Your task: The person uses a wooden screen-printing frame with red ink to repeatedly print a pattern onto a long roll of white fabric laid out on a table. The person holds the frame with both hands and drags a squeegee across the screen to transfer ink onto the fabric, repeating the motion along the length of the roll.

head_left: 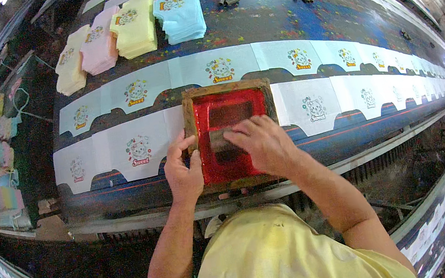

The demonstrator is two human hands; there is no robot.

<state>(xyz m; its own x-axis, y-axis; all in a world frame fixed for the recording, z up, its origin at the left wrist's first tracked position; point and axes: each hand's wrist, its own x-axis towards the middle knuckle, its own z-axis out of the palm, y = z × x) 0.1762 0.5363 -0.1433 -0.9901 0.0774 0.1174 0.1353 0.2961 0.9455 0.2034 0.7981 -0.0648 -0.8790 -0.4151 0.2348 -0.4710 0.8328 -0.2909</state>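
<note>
Wooden screen frame (190, 115), red ink inside, lies flat on the white printed pieces (311, 102) at the near row of the long surface (272, 17). Left hand (182, 173) grip pinches the frame's left rail. Right hand (262, 144) grip closes over the squeegee (221, 138) inside. Pastel stacks (134, 26) far left.

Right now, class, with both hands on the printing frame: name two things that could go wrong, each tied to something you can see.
1. The left hand alone steadies the wooden screen frame at its left edge; if it slips, the print may smear or miss its place.
2. The right hand works a squeegee through wet red ink; ink could likely stray onto the neighbouring white printed pieces lying close beside the frame.
</note>
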